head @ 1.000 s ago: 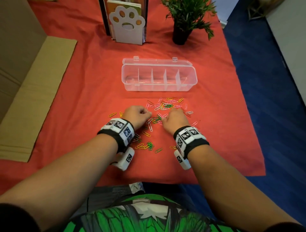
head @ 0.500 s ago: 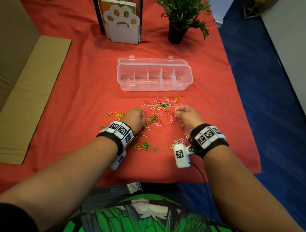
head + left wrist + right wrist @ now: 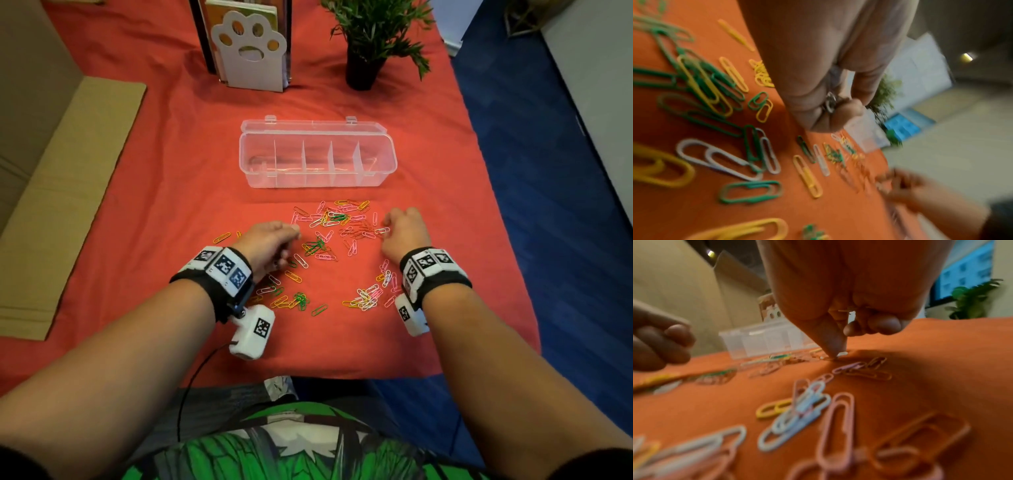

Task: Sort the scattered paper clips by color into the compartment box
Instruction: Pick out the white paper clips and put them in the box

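Orange-red tablecloth (image 3: 171, 192). Clear compartment box (image 3: 318, 178), lid open. Paper clips (image 3: 329, 236) scattered just in front of box. Left hand (image 3: 270, 245): fingers curled, gripping grey clips (image 3: 830, 102). Right hand (image 3: 404, 233): curled, thumb tip pressing white clip (image 3: 841, 354) on cloth.

Curled left fingers (image 3: 840, 112) hide most of a grey clip (image 3: 830, 101); its colour is uncertain. Clips nearest the right wrist camera (image 3: 900, 456) blur.
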Tool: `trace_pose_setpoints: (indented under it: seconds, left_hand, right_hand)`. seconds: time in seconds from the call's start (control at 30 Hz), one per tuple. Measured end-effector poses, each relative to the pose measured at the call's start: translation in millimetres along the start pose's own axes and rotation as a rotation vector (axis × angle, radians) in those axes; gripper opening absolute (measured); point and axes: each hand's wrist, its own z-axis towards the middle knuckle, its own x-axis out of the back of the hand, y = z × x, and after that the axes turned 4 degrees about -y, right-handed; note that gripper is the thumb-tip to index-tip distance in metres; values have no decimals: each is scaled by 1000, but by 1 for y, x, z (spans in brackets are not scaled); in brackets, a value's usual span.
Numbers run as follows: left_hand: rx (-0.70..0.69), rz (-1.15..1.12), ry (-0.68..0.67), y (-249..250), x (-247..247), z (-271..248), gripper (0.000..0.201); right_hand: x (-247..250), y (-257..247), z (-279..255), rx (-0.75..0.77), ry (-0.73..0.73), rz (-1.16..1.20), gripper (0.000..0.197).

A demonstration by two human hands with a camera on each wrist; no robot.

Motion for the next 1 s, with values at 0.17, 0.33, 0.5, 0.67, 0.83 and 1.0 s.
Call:
trace_pose_setpoints:
  seconds: [0.17,0.33,0.5,0.67,0.83,1.0]
  left_hand:
    - [-284,1153,54,-11,0,0,21]
    - [-353,1364,17,-17,0,1,18]
    - [-313,1119,94,-16,3,2,16]
    - [-130,648,128,-12,10,8,16]
    - [-26,71,50,-3,3,2,23]
    - [-26,137,103,-4,8,4,24]
  right_hand:
    - [-8,-12,-12,105,2,-162,23]
    - [-14,-19,-19,32,-143,-73,22]
    - [-1,-15,-17,-50,-137,423,22]
    - [9,-25,-22,-63,-202,891,29]
    - [7,-36,-24,-114,-335,1216,22]
    - [4,-37,-26,-85,-357,1118,23]
